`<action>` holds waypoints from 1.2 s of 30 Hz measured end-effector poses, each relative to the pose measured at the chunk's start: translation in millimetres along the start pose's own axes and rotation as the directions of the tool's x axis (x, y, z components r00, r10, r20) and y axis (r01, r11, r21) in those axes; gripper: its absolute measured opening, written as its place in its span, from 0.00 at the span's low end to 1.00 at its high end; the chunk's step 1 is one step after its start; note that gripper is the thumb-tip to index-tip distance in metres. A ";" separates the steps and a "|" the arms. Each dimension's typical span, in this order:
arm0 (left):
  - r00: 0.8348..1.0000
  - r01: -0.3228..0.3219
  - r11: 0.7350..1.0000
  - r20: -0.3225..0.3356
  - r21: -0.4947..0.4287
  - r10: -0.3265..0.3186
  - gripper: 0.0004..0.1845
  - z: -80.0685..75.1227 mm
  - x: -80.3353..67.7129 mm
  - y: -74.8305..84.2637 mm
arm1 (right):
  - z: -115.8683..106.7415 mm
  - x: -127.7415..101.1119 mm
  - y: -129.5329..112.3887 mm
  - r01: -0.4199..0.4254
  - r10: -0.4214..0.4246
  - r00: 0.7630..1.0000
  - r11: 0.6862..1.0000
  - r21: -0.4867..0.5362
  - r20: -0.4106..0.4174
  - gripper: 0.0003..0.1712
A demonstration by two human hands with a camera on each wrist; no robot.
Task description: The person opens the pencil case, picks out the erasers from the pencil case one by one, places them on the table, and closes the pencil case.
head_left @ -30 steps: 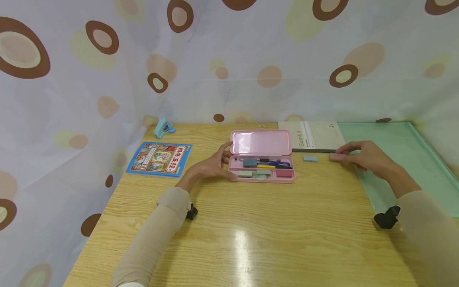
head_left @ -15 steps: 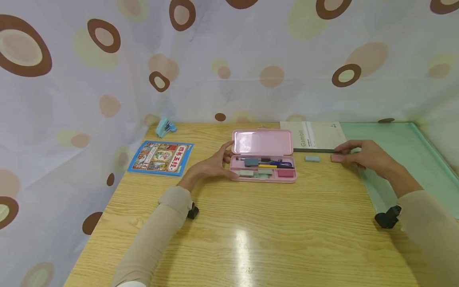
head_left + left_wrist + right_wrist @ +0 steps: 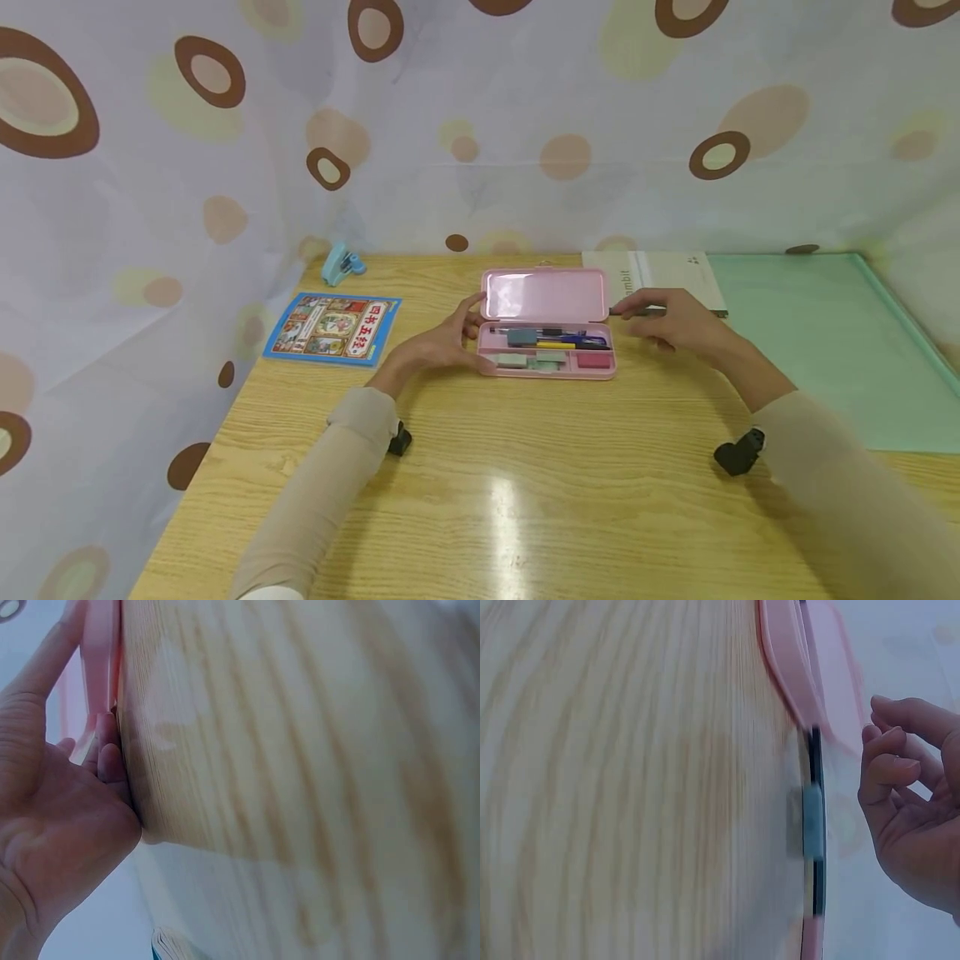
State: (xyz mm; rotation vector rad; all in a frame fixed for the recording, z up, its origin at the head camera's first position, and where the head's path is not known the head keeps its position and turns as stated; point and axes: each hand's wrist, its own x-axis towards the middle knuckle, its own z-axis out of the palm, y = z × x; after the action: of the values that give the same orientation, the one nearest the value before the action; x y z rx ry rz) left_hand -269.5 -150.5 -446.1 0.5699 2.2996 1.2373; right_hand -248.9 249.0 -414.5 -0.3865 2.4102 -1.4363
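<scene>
An open pink pencil case (image 3: 546, 293) lies on the table with its lid folded back. My left hand (image 3: 438, 343) holds its left end, thumb at the front corner and fingers farther back. Pens, a yellow-and-black pencil or pen (image 3: 557, 345) and a blue-grey eraser (image 3: 522, 337) lie in the rear compartment; pale green erasers (image 3: 512, 361) and a deep pink one (image 3: 594, 360) are in front. My right hand (image 3: 686, 325) hovers right of the case, fingers loosely curled around nothing. Below it, the right wrist view shows a light blue eraser (image 3: 812, 821) and a pink eraser (image 3: 813, 941).
Behind the right hand lies a notebook (image 3: 678, 271), partly covered by it. A pale green mat or tray (image 3: 840, 350) fills the right side. To the left are a blue-bordered booklet (image 3: 333, 329) and a small light blue device (image 3: 341, 264). Patterned cloth walls border the table.
My right hand has let go of the pink eraser and moved left, over the light blue eraser toward the pencil case. The left hand stays at the case.
</scene>
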 end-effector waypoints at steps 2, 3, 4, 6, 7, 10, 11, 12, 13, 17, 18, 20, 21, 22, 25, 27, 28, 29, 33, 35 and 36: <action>1.000 0.002 1.000 0.001 -0.001 -0.002 0.66 -0.4 0.1 -0.3 | 11.3 6.4 -5.4 0.006 -0.006 1.000 1.000 0.014 0.027 0.20; 1.000 0.001 1.000 0.001 0.000 -0.001 0.66 -0.6 0.3 -0.4 | 16.8 9.4 -7.7 0.005 -0.006 0.999 1.000 0.020 0.042 0.19; 1.000 0.000 1.000 0.002 0.002 0.000 0.66 -0.6 0.7 -0.5 | 22.1 12.6 -9.7 0.004 -0.005 0.998 1.000 0.020 0.056 0.19; 1.000 -0.001 1.000 0.003 0.003 0.001 0.66 -0.6 1.0 0.1 | 33.1 17.6 -14.6 0.002 -0.004 0.997 1.000 0.021 0.079 0.18; 1.000 -0.001 1.000 0.003 0.003 0.001 0.66 -0.6 0.8 0.4 | 38.2 20.0 -16.6 0.004 -0.006 0.996 1.000 0.016 0.089 0.18; 1.000 -0.005 1.000 0.003 0.012 0.005 0.65 -0.4 0.8 0.7 | 53.4 25.1 -22.3 0.043 -0.041 0.993 0.999 -0.014 0.111 0.17; 1.000 -0.006 1.000 0.002 0.014 0.006 0.65 -0.4 0.7 0.8 | 57.7 26.3 -23.4 0.051 -0.048 0.992 0.999 -0.016 0.118 0.17; 1.000 -0.008 1.000 0.001 0.017 0.008 0.66 -0.3 0.8 0.8 | 61.5 27.4 -24.6 0.060 -0.057 0.991 0.998 -0.019 0.125 0.16; 1.000 -0.009 1.000 0.000 0.018 0.009 0.66 -0.3 0.8 0.9 | 64.9 28.5 -25.4 0.064 -0.060 0.990 0.998 -0.027 0.128 0.16; 1.000 -0.014 1.000 -0.002 0.007 0.014 0.65 -0.3 0.9 0.9 | 73.6 31.4 -27.7 0.059 -0.054 0.990 0.997 -0.039 0.134 0.14; 1.000 -0.015 1.000 -0.002 0.003 0.015 0.65 -0.3 0.7 1.2 | 74.8 31.7 -28.3 0.061 -0.054 0.990 0.997 -0.052 0.128 0.13; 1.000 -0.014 1.000 -0.002 -0.005 0.014 0.65 -0.4 0.3 1.5 | 76.5 32.3 -29.2 0.061 -0.051 0.992 0.995 -0.084 0.114 0.13; 1.000 -0.013 1.000 -0.002 -0.008 0.013 0.65 -0.6 0.0 1.7 | 77.1 32.5 -29.7 0.059 -0.048 0.993 0.993 -0.102 0.105 0.13; 1.000 -0.011 1.000 -0.002 -0.007 0.011 0.65 -0.6 -0.1 1.5 | 77.6 32.6 -29.6 0.063 -0.050 0.994 0.990 -0.124 0.099 0.13; 1.000 -0.005 1.000 -0.002 -0.007 0.005 0.66 -0.7 -0.9 1.8 | 78.8 32.2 -29.6 0.065 -0.050 0.995 0.984 -0.166 0.092 0.13; 1.000 -0.004 1.000 0.000 -0.007 0.004 0.66 -0.8 -1.2 1.5 | 79.6 31.5 -29.4 0.071 -0.055 0.995 0.979 -0.192 0.088 0.12; 1.000 -0.003 1.000 0.001 -0.007 0.003 0.66 -0.9 -1.2 1.4 | 79.9 31.0 -29.2 0.076 -0.060 0.995 0.976 -0.203 0.086 0.12; 1.000 -0.005 1.000 0.003 -0.011 0.005 0.66 -0.9 -1.2 1.7 | 80.3 30.3 -29.2 0.077 -0.061 0.995 0.975 -0.207 0.081 0.11; 1.000 -0.006 1.000 0.006 -0.018 0.006 0.66 -0.8 -0.4 2.3 | 81.0 27.9 -28.2 0.098 -0.084 0.994 0.968 -0.233 0.069 0.10; 1.000 -0.006 1.000 0.006 -0.020 0.006 0.66 -0.5 0.0 2.6 | 81.4 26.9 -27.7 0.111 -0.097 0.993 0.965 -0.237 0.070 0.10; 1.000 -0.005 1.000 0.006 -0.020 0.005 0.66 -0.4 0.2 2.6 | 81.7 26.4 -27.4 0.116 -0.102 0.992 0.964 -0.239 0.070 0.10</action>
State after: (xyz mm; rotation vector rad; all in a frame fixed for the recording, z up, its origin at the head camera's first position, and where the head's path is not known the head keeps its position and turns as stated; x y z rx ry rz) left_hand -269.5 -149.4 -443.8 0.5720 2.2801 1.2578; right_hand -238.9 160.9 -430.4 -0.6182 2.5599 -1.1549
